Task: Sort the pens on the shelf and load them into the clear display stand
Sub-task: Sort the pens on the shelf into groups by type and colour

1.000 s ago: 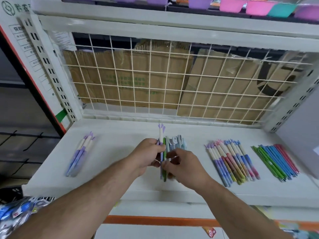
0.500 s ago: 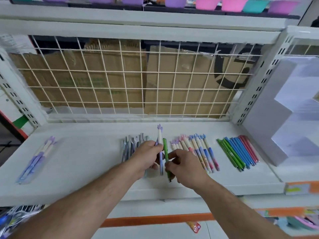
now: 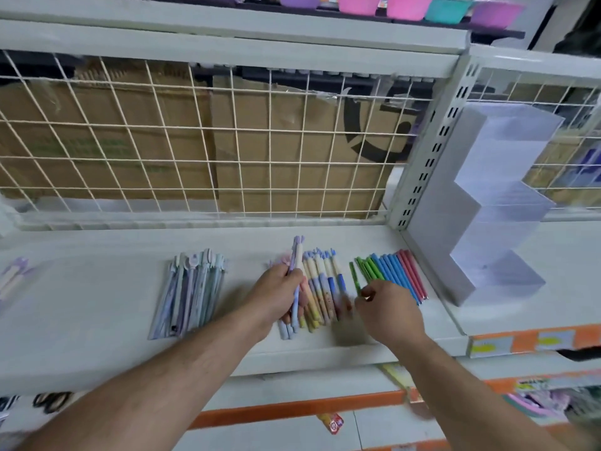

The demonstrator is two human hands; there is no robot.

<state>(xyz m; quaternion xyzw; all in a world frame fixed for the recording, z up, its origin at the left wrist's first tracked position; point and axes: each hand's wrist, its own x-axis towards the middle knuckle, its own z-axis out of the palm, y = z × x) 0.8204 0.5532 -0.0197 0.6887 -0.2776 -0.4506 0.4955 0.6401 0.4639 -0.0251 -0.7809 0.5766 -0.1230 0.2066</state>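
Observation:
On the white shelf (image 3: 97, 307) my left hand (image 3: 276, 294) grips a purple-and-blue pen (image 3: 296, 271), held upright over the row of pastel pens (image 3: 325, 288). My right hand (image 3: 387, 310) pinches a green pen (image 3: 354, 281) at the left edge of the green, blue and red pen row (image 3: 393, 275). A bundle of grey-blue pens (image 3: 192, 294) lies to the left. More purple pens (image 3: 11, 278) lie at the far left edge. The clear stepped display stand (image 3: 494, 203) stands at the right, with nothing visible in it.
A white wire grid (image 3: 201, 141) with cardboard behind it backs the shelf. A perforated upright post (image 3: 426, 164) divides the shelf from the stand's bay. Coloured bowls (image 3: 406, 8) sit on the shelf above. Lower shelves with orange edging (image 3: 292, 408) hold other goods.
My view swung right. My right hand carried the green pen rightward to the green, blue and red row; my left hand moved right over the pastel pens, still holding the purple pen.

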